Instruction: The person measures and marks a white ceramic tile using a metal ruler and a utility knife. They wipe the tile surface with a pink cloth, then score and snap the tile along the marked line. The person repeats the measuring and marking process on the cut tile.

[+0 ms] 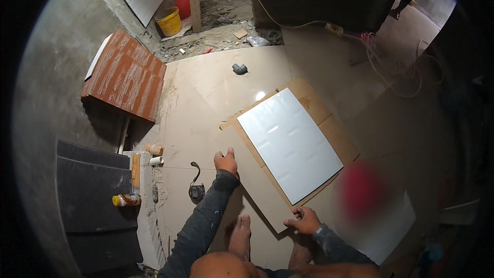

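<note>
One grip per side, holds a beige panel (258,184) near-left of a white tile (289,146) on cardboard (337,141); half closes left hand (226,162) on its left edge, curls right hand (305,221) loosely at its near corner, some fingers hidden.

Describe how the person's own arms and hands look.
The left hand and right hand are bare, with no gloves. The left sleeve is dark grey, close-fitting and wrinkled, reaching the wrist. The right sleeve is similarly dark, with pale marks near its wrist end.
</note>
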### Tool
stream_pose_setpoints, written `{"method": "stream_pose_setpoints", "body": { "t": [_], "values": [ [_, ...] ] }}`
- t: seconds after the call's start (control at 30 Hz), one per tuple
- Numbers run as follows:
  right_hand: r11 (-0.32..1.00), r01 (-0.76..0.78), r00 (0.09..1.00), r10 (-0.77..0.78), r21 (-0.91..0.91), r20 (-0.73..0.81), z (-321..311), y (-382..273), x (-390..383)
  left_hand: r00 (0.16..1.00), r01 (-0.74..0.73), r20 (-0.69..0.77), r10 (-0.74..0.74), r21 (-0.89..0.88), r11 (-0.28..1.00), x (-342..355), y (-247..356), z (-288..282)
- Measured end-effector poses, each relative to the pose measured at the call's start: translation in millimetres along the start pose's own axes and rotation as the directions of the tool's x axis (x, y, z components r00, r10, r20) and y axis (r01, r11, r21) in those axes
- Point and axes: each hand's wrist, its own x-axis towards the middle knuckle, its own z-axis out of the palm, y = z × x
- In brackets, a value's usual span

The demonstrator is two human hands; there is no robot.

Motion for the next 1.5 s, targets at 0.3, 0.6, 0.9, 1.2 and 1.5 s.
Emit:
{"method": "stream_pose_setpoints", "body": {
  "t": [0.3,0.6,0.9,1.2,1.5],
  "values": [
    [0.927,-0.088,0.981,0.145,0.366,-0.131,-8.3,10.8,4.2,0.993,0.004,0.116,0.004,-0.072,0.997,-18.4,53.4,26.1],
    [0.799,-0.126,0.948,0.273,0.588,-0.167,0.6,-5.1,6.2,0.977,-0.192,0.027,0.21,0.532,0.825,20.7,54.5,30.7],
    [0.783,-0.151,0.904,0.356,0.604,-0.236,2.2,-13.7,9.1,0.944,-0.315,0.208,0.256,0.8,0.51,0.7,104.5,37.0],
    [0.7,-0.175,0.87,0.439,0.692,-0.224,6.7,-12.8,11.4,0.689,-0.679,0.464,0.557,0.681,0.273,12.0,160.6,49.0],
    [0.604,-0.129,0.831,0.499,0.786,-0.247,16.3,-11.7,10.9,0.765,-0.625,0.5,0.405,0.423,0.656,56.8,146.0,63.9]
  ]
}}
